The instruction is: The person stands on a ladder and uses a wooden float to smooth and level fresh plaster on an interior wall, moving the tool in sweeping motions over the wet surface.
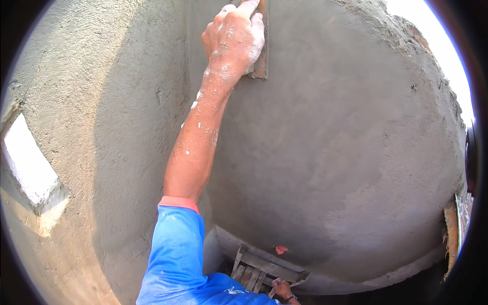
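Observation:
My left hand (235, 35), dusted with white, is closed on a plastering trowel (261, 65) at the top of the view. Its long flat blade lies against the grey plastered wall (315, 132), close to the inner corner; part of the tool is hidden by my fingers and the frame's edge. Far below, near the bottom, my right hand (282, 288) shows small beside a wooden slatted frame (264, 265). Its fingers are curled, and what they hold is too small to make out.
On the left stands a rougher wall (137, 101), partly sunlit, with a bright rectangular opening (28, 157). A small reddish piece (281, 249) shows near the wooden frame. The plastered wall has a ragged edge at right, with a rough board (451, 239) low beside it.

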Tool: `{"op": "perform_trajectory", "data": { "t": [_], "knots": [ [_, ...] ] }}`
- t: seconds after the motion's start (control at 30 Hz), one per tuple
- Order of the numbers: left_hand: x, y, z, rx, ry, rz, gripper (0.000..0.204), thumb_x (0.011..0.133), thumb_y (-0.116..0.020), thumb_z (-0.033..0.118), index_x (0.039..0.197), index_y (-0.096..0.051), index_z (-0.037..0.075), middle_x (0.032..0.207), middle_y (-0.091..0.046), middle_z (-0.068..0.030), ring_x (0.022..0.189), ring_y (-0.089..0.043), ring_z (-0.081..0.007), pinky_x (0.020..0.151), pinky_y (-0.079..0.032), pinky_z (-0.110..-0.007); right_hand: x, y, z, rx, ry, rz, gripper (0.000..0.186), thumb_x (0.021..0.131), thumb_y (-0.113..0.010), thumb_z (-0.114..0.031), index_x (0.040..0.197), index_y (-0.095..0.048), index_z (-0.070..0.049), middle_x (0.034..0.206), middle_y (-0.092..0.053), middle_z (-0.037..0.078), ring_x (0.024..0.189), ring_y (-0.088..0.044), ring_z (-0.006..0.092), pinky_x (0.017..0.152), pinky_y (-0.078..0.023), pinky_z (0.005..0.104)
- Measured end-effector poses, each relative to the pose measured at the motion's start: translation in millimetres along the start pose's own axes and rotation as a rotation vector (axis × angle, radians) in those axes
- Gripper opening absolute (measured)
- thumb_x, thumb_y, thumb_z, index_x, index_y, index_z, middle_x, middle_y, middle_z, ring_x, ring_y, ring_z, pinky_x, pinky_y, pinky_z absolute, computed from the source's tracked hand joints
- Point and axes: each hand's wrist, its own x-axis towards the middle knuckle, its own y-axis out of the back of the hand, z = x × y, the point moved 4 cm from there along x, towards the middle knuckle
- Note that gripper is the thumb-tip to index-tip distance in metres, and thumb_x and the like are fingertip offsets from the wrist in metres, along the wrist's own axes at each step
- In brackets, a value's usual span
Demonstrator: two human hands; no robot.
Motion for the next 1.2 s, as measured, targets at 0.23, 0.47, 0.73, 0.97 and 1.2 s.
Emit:
{"op": "perform_trajectory", "data": {
  "t": [0.23, 0.47, 0.73, 0.97, 1.2],
  "knots": [
    [-186.2, 1.1, 65.9, -0.135, -0.195, -0.072, 0.051, 0.079, -0.073, 0.009, 0.129, -0.066, 0.017, 0.082, -0.054, -0.0063, 0.063, -0.054, -0.0218, 0.05, -0.047, -0.034, 41.6, -11.5, -8.7, -0.035, 0.1, -0.16, 0.024, 0.085, -0.06, -0.023, 0.101, -0.069, -0.008, 0.088, -0.07, 0.02, 0.086, -0.07, 0.0353, 0.078, -0.053, 0.044],
    [-268.7, 5.4, -9.8, -0.112, 0.121, -0.174, 0.053, 0.082, -0.074, 0.011, 0.134, -0.063, 0.017, 0.082, -0.051, -0.0075, 0.07, -0.057, -0.0264, 0.056, -0.05, -0.039, 68.3, 33.3, -70.8, 0.083, -0.004, 0.027, 0.023, 0.085, -0.06, -0.021, 0.099, -0.069, -0.006, 0.091, -0.071, 0.02, 0.089, -0.07, 0.034, 0.079, -0.053, 0.0429],
    [-230.2, 4.1, 49.5, -0.093, 0.031, -0.164, 0.055, 0.081, -0.075, 0.007, 0.134, -0.064, 0.017, 0.081, -0.048, -0.0068, 0.068, -0.055, -0.0261, 0.059, -0.049, -0.039, 2.2, 14.3, -23.3, 0.048, -0.037, -0.021, 0.024, 0.086, -0.061, -0.023, 0.098, -0.07, -0.004, 0.09, -0.072, 0.02, 0.086, -0.071, 0.0342, 0.078, -0.054, 0.0416],
    [-296.3, 2.3, 31.1, -0.159, 0.109, -0.224, 0.057, 0.078, -0.078, 0.006, 0.133, -0.064, 0.014, 0.08, -0.047, -0.009, 0.067, -0.053, -0.0263, 0.058, -0.048, -0.038, -1.2, -1.9, 6.8, 0.0, -0.059, -0.053, 0.021, 0.088, -0.059, -0.021, 0.094, -0.069, -0.003, 0.082, -0.071, 0.018, 0.081, -0.072, 0.0306, 0.074, -0.055, 0.0406],
    [-279.3, 6.3, 72.8, -0.201, 0.043, -0.218, 0.057, 0.079, -0.077, 0.005, 0.134, -0.064, 0.013, 0.081, -0.049, -0.0095, 0.068, -0.054, -0.0276, 0.061, -0.048, -0.038, 2.6, 4.0, -10.4, 0.091, -0.197, 0.003, 0.02, 0.087, -0.06, -0.018, 0.098, -0.068, -0.003, 0.081, -0.071, 0.015, 0.079, -0.072, 0.0297, 0.073, -0.055, 0.0399]
  ]
}}
